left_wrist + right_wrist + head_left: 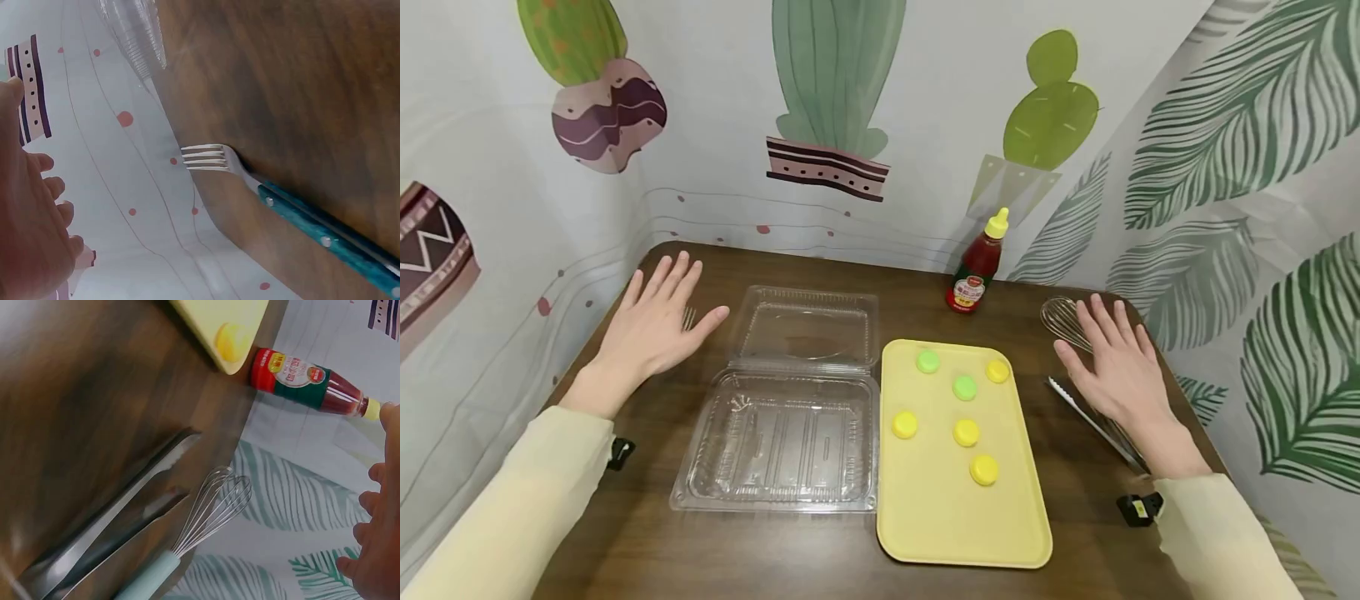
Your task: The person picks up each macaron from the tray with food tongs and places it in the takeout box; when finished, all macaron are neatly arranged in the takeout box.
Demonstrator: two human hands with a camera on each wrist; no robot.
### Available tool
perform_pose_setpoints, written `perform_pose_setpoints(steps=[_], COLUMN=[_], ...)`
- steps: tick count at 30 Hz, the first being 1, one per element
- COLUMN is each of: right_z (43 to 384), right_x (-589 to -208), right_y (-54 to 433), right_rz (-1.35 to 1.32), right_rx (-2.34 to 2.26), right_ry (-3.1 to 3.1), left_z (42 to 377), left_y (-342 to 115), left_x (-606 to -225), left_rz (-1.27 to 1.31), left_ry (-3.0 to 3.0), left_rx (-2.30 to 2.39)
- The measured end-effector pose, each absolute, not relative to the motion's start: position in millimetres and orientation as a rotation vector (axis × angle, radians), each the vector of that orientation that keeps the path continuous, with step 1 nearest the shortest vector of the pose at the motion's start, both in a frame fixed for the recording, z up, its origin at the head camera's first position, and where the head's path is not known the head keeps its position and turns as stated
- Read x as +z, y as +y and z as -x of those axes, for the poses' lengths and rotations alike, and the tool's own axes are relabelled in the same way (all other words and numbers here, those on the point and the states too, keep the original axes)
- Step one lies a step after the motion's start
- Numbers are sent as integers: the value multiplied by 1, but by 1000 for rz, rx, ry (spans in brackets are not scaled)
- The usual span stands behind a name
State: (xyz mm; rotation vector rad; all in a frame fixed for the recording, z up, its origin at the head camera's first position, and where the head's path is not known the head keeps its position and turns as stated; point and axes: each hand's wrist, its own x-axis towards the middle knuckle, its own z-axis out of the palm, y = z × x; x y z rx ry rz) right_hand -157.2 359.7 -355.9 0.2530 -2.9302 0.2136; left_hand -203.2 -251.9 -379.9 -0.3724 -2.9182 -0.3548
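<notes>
My left hand (pixel 651 325) is spread flat over the table's left side, holding nothing. Under it lies a fork (pixel 240 169) with a teal handle, mostly hidden in the head view. On the right, my right hand (pixel 1116 371) is likewise spread, above metal tongs (pixel 119 512) and a whisk (pixel 212 506) with a pale green handle. Between the hands sit a clear plastic clamshell box (pixel 782 506), its lid (pixel 808 329) folded back, and a yellow tray (pixel 955 533). Several small round pieces lie on the tray, yellow ones (pixel 983 470) and two green ones (pixel 928 361).
A red sauce bottle (pixel 976 271) with a yellow cap stands upright behind the tray, near the back edge of the brown table (pixel 722 554). Patterned cloth (pixel 715 108) with cactus and leaf prints hangs behind and beside the table.
</notes>
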Motion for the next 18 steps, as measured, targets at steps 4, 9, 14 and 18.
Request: perform_pose_setpoints(steps=[4, 9, 14, 18], right_z=[144, 129, 120, 115], right_x=[-359, -370, -387, -398], right_y=[371, 388, 404, 411], right_rz=[-238, -199, -164, -134], right_rx=[206, 228, 248, 269], right_ry=[-2942, -2961, -2955, -2931], left_z=[197, 188, 179, 170], left_y=[-253, -252, -248, -244], left_x=[-384, -388, -393, -397], left_rz=[357, 322, 287, 255], left_ry=[-2916, -2896, -2916, -2934], left_rx=[-452, -724, -903, -1023])
